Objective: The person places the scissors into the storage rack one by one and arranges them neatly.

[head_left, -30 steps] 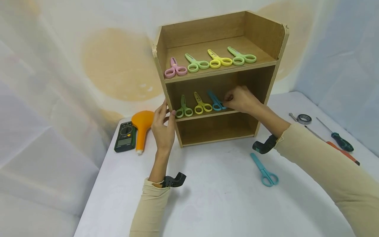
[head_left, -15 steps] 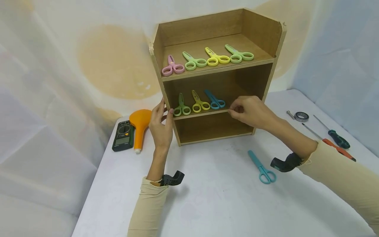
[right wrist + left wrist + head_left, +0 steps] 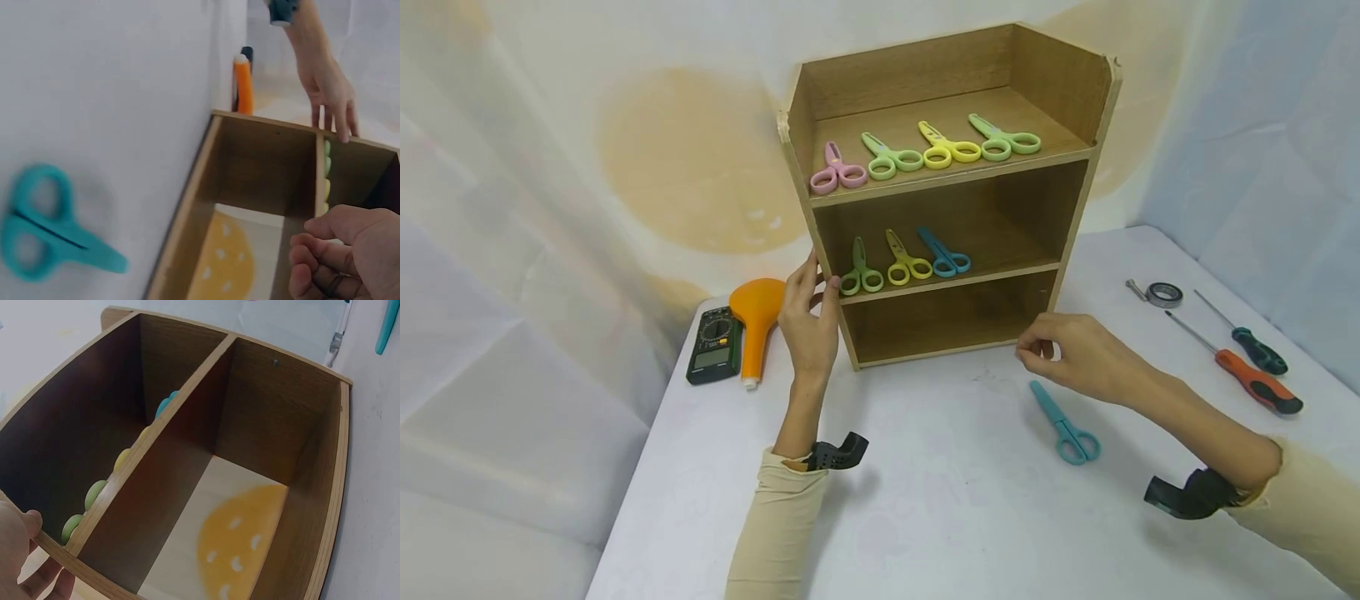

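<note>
A wooden shelf unit [image 3: 917,79] stands on the white table. My left hand [image 3: 808,333] grips its left side panel, thumb at the front edge and fingers outside. The middle board bears green scissors [image 3: 859,258], yellow scissors [image 3: 898,250] and blue scissors [image 3: 934,246]. On the top board lie pink scissors [image 3: 833,157], green scissors [image 3: 878,146], yellow scissors [image 3: 934,136] and more green scissors [image 3: 988,129]. Teal scissors [image 3: 1051,406] rest on the table, blades toward the unit. Just above them is my right hand [image 3: 1086,358], its fingers loosely curled around nothing.
Left of the unit lie a multimeter [image 3: 715,346] and an orange object with a broad round head [image 3: 760,304]. To the right are a bolt [image 3: 1137,290], a ring bearing [image 3: 1165,295], a green-handled screwdriver [image 3: 1258,350] and an orange-handled screwdriver [image 3: 1255,381].
My right hand has left the blue scissors on the middle board and come out, down and right toward the teal scissors. The left hand keeps its hold on the side panel.
</note>
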Demonstrator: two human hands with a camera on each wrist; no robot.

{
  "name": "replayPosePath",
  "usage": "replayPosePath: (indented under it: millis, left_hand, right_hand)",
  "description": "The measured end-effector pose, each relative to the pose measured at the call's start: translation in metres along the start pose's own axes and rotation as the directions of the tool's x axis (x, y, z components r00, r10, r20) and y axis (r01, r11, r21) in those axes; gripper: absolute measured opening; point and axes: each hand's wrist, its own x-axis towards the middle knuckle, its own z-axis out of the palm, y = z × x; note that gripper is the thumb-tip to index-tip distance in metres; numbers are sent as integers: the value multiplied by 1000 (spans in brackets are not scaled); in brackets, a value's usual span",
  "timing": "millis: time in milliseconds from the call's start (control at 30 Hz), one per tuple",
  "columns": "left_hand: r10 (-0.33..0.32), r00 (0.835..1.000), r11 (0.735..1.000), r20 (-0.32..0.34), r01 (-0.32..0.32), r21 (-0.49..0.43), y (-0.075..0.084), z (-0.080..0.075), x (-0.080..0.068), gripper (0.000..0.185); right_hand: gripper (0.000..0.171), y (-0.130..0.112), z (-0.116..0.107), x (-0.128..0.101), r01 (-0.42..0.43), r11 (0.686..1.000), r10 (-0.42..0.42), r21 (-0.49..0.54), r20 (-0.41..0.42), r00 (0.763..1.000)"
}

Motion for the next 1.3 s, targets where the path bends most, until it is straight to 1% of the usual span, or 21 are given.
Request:
replayPosePath:
  millis: [133, 333, 467, 600, 767, 933, 1033, 1133, 1300]
  left_hand:
    - [-1, 1000, 1000, -3, 1, 3, -2, -1, 0, 45]
    - [-4, 1000, 1000, -5, 4, 3, -3, -1, -1, 46]
    - [-8, 1000, 1000, -3, 8, 3, -3, -1, -1, 46]
    - [-7, 1000, 1000, -2, 7, 6, -2, -1, -2, 46]
    - [-1, 1000, 1000, -2, 1, 4, -1, 0, -2, 46]
    - [-3, 1000, 1000, -4, 3, -4, -2, 1, -3, 46]
    - [-1, 1000, 1000, -6, 1, -3, -2, 1, -3, 46]
    - [1, 1000, 1000, -3, -1, 0, -3, 1, -2, 46]
    - [2, 1000, 1000, 1, -2, 0, -2, 1, -2, 46]
  right_hand:
    - [10, 5, 8, -19, -8, 1000, 8, 9, 24, 1000]
    - [9, 14, 15, -43, -88, 996, 87, 15, 87, 992]
    - [8, 20, 19, -56, -139, 990, 136, 12, 134, 982]
    - [7, 27, 22, -67, -188, 982, 186, -3, 157, 970]
    - [10, 35, 28, -78, -238, 971, 240, -35, 202, 949]
    - [11, 44, 33, -84, -294, 955, 293, -40, 287, 912]
    - [9, 48, 35, -86, -310, 950, 304, -34, 321, 897]
    - [9, 48, 37, -88, -303, 952, 299, -37, 315, 901]
    - [8, 47, 38, -89, -272, 962, 272, -37, 262, 926]
